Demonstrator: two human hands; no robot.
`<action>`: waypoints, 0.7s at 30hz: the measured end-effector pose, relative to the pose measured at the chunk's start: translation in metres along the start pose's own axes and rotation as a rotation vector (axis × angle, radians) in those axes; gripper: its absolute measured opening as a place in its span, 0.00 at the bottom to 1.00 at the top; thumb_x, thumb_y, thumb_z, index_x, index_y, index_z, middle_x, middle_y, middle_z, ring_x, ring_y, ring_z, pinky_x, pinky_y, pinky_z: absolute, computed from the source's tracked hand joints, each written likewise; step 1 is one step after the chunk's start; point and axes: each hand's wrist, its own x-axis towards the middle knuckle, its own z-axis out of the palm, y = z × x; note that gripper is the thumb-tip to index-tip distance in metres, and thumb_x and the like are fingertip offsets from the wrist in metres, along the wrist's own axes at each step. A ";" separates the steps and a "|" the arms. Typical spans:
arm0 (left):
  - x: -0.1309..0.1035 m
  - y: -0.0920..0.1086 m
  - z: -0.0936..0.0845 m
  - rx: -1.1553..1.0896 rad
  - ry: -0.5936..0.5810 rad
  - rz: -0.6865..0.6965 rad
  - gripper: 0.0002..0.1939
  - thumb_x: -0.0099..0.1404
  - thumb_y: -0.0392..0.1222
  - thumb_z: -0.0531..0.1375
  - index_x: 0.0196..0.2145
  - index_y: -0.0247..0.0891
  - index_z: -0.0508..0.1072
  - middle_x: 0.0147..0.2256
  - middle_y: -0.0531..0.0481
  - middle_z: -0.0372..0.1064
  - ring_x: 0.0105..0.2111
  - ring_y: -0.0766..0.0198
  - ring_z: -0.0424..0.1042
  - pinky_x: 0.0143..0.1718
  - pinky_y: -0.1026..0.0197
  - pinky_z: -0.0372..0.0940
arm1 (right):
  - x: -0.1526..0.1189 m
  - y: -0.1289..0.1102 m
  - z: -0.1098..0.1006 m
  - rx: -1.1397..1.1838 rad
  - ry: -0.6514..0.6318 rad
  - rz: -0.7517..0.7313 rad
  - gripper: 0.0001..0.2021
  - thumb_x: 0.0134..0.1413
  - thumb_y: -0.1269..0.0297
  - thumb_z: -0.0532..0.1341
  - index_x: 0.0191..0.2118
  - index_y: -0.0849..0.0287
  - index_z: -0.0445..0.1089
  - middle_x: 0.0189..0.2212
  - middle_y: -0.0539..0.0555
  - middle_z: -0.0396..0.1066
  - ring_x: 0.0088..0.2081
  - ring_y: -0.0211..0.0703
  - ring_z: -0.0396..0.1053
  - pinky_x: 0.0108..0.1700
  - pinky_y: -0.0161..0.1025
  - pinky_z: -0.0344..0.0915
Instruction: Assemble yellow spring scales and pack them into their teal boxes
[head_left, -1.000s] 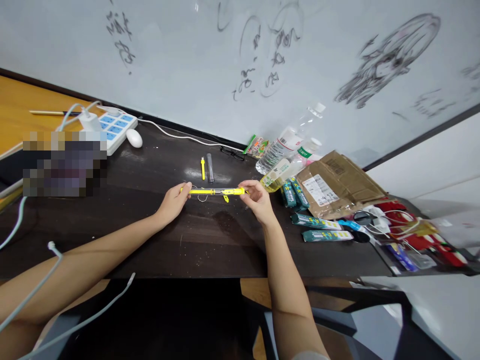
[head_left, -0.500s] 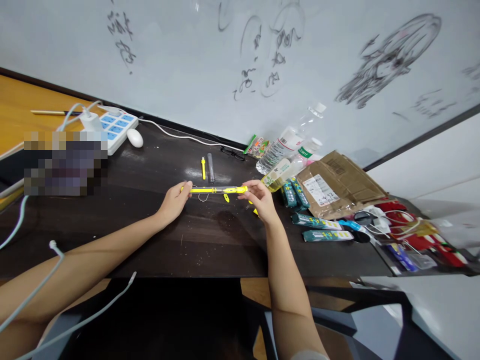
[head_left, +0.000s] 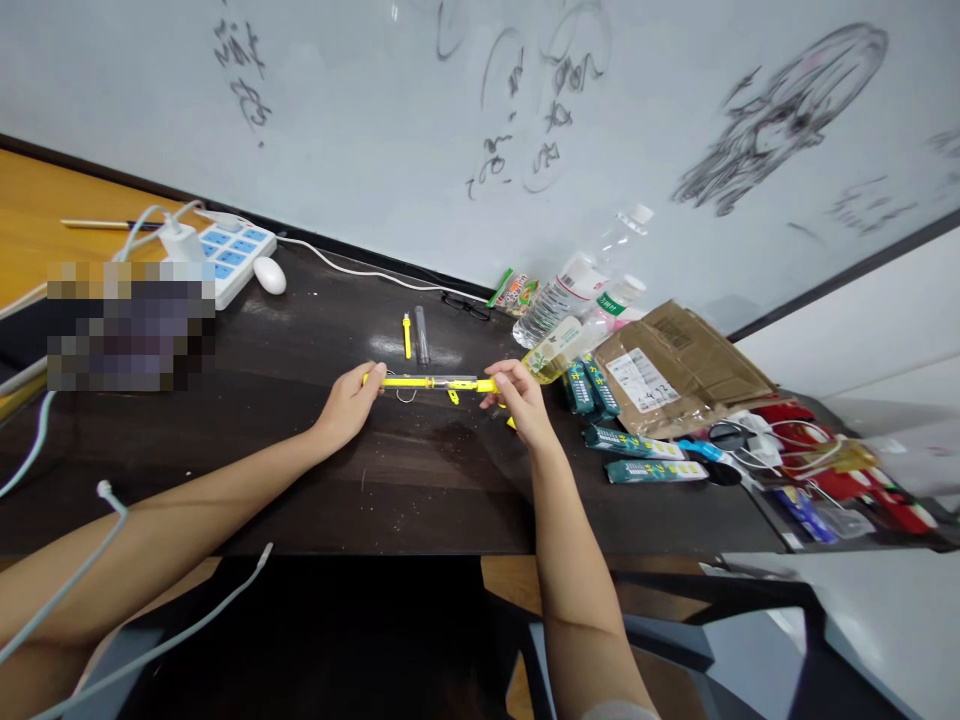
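While I follow the head camera from a distance, the whiteboard (head_left: pixel 360 110) spreads behind everything, marked with dark handwriting and a sketched figure. Below it runs the dark table (head_left: pixel 442 490). On its right side lies a brown package (head_left: pixel 686 345) with a white label, and near that is a large clear bottle (head_left: pixel 559 295); off to the left sits a white power strip (head_left: pixel 244 250) with blue sockets. My left hand (head_left: pixel 351 405) and right hand (head_left: pixel 519 400) face each other over the middle of the table, with four teal boxes (head_left: pixel 634 442) out to the right. Between the hands runs a slim yellow-and-clear barrel (head_left: pixel 435 383), roughly level: my left fingers are clamped on its left end, and my right thumb and fingers pinch the yellow part at the other (both tips are partly covered by fingers). Beyond the barrel, a greyish clear tube (head_left: pixel 422 336) and a shorter yellow stick (head_left: pixel 406 337) lie side by side, apart. Smallest, a yellow clip-like piece (head_left: pixel 453 398) shows just on the barrel's near side.
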 end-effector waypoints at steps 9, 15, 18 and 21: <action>-0.002 0.004 -0.001 0.053 0.000 0.056 0.18 0.69 0.49 0.47 0.23 0.40 0.55 0.18 0.58 0.50 0.19 0.69 0.51 0.22 0.64 0.50 | 0.001 0.001 0.009 0.004 0.013 -0.004 0.14 0.58 0.51 0.57 0.34 0.58 0.64 0.17 0.43 0.57 0.18 0.30 0.59 0.21 0.30 0.63; -0.002 0.005 -0.002 0.112 0.006 0.099 0.19 0.69 0.48 0.46 0.22 0.39 0.56 0.19 0.57 0.52 0.20 0.69 0.53 0.24 0.64 0.51 | 0.000 0.000 0.010 0.032 0.028 0.001 0.13 0.58 0.51 0.58 0.33 0.57 0.64 0.16 0.42 0.54 0.16 0.29 0.54 0.18 0.29 0.60; -0.002 0.005 -0.002 0.106 -0.004 0.094 0.19 0.69 0.49 0.46 0.23 0.39 0.56 0.19 0.57 0.52 0.20 0.69 0.54 0.24 0.64 0.51 | 0.000 0.001 0.012 0.031 0.015 0.017 0.13 0.58 0.51 0.58 0.33 0.57 0.63 0.15 0.41 0.53 0.16 0.29 0.51 0.17 0.28 0.59; -0.004 0.006 -0.002 0.101 -0.017 0.087 0.18 0.69 0.49 0.46 0.23 0.39 0.56 0.19 0.57 0.51 0.19 0.69 0.53 0.24 0.64 0.51 | 0.000 0.002 0.014 0.036 0.007 0.034 0.14 0.58 0.50 0.57 0.32 0.57 0.63 0.15 0.40 0.50 0.15 0.29 0.50 0.17 0.28 0.58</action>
